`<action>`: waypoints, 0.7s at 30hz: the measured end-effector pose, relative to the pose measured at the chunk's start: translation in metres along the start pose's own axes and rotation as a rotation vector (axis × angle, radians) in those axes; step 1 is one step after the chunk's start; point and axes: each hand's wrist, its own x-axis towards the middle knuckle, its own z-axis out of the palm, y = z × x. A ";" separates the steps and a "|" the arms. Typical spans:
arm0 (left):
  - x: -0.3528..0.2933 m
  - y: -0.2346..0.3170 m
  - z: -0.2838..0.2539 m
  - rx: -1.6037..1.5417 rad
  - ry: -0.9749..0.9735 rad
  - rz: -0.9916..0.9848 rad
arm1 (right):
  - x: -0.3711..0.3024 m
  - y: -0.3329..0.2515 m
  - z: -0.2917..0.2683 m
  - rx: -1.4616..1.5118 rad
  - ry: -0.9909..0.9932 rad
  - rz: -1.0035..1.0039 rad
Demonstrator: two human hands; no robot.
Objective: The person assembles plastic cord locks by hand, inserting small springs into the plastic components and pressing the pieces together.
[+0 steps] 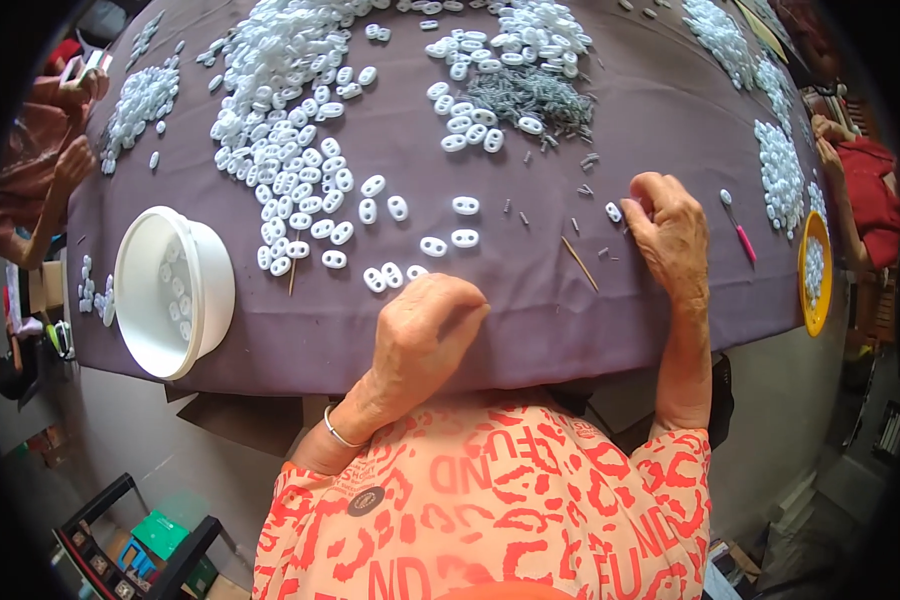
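My left hand (422, 328) is over the table's near side, closed, its curled fingers hiding whatever may be inside. White oval two-hole plastic pieces (374, 279) lie just beyond it. Further right, my right hand (667, 232) has thumb and fingertips pressed together. A small tilted white piece (613, 212) shows right beside those fingertips; I cannot tell whether they grip it. Between the hands lie a thin brown stick (579, 263) and loose small grey metal pieces (574, 225). A pink-handled tool (745, 243) with a white oval piece at its tip lies to the right.
A purple cloth (530, 345) covers the table. At left stands a white tub (225, 290) with white pieces inside. Heaps of white pieces (280, 70) and grey metal pieces (530, 97) lie farther back. A yellow bowl (816, 308) is at the right edge. People sit at both sides.
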 end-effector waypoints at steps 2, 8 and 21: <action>0.000 -0.001 -0.001 -0.013 -0.011 0.030 | 0.006 -0.010 0.000 0.043 0.083 0.031; -0.001 -0.004 -0.004 -0.020 -0.042 -0.011 | 0.043 -0.070 0.015 0.233 -0.006 -0.378; -0.008 -0.004 -0.002 -0.092 -0.017 0.081 | 0.071 -0.150 0.062 0.375 -0.111 -0.694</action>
